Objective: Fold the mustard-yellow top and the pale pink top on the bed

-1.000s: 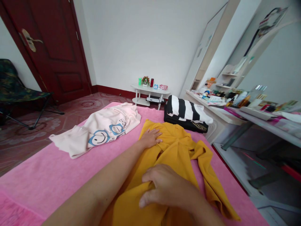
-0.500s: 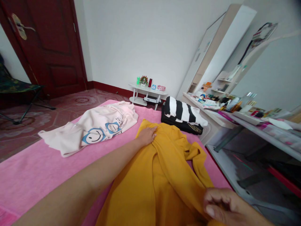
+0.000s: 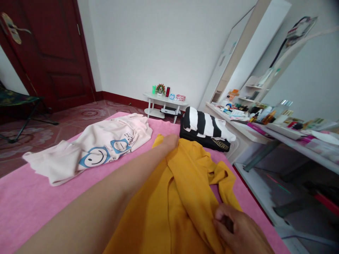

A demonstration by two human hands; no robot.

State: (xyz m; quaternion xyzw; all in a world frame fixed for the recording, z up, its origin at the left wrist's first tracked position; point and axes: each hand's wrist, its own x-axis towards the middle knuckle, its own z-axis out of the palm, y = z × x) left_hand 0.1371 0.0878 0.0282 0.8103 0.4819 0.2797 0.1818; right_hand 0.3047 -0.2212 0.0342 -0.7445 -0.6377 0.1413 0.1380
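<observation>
A mustard-yellow garment (image 3: 182,197) lies spread on the pink bedcover (image 3: 42,197), partly folded over itself. My left hand (image 3: 169,141) reaches far forward and grips the garment's far edge, fingers tucked under the cloth. My right hand (image 3: 238,233), low at the near right, pinches a fold of the same yellow cloth. A cream sweatshirt with blue smiley faces (image 3: 92,150) lies to the left. A black-and-white striped garment (image 3: 205,128) sits folded at the bed's far right.
A small white side table (image 3: 165,104) with small items stands by the far wall. A cluttered white dresser (image 3: 254,123) with a mirror runs along the right. A dark red door (image 3: 50,53) and a folding chair (image 3: 16,102) are at the left.
My left hand went from lying flat on the yellow garment to gripping its far edge. My right hand slid right and down, then closed on a fold. The view shifted a little.
</observation>
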